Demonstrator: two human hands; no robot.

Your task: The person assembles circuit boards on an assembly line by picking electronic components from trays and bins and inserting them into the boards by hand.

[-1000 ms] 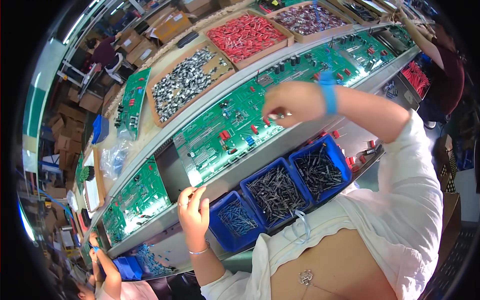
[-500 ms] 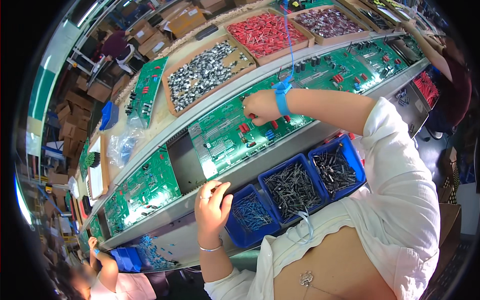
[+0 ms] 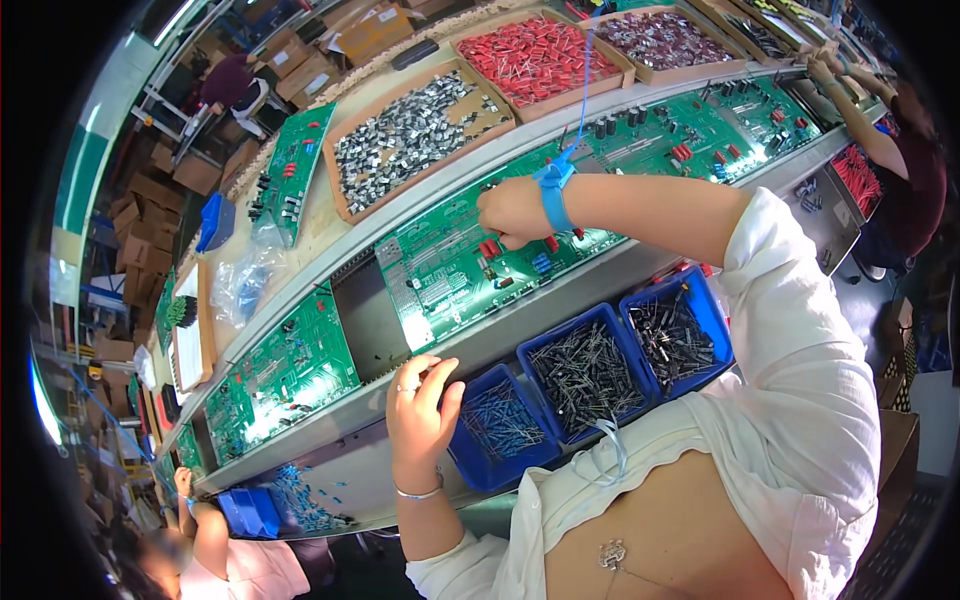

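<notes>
A green circuit board [image 3: 450, 270] lies on the grey conveyor rail in front of me. My right hand [image 3: 512, 212], with a blue strap on its wrist, presses its pinched fingertips onto the board among small red parts [image 3: 490, 248]. My left hand [image 3: 422, 408] hovers near the rail's front edge, fingers curled around what looks like a few thin wire-legged parts. Right beside it sits a blue bin [image 3: 500, 425] of small blue parts.
Two more blue bins [image 3: 588, 375] [image 3: 675, 335] hold dark leaded parts. Further green boards [image 3: 280, 375] [image 3: 700, 125] sit along the rail. Cardboard trays of silver [image 3: 415, 135] and red [image 3: 540, 55] parts stand behind. Other people work at the lower left [image 3: 200, 530] and upper right [image 3: 880, 140].
My right hand has moved left along the board and lowered onto it. My left hand has stayed near the rail's front edge, by the blue bin.
</notes>
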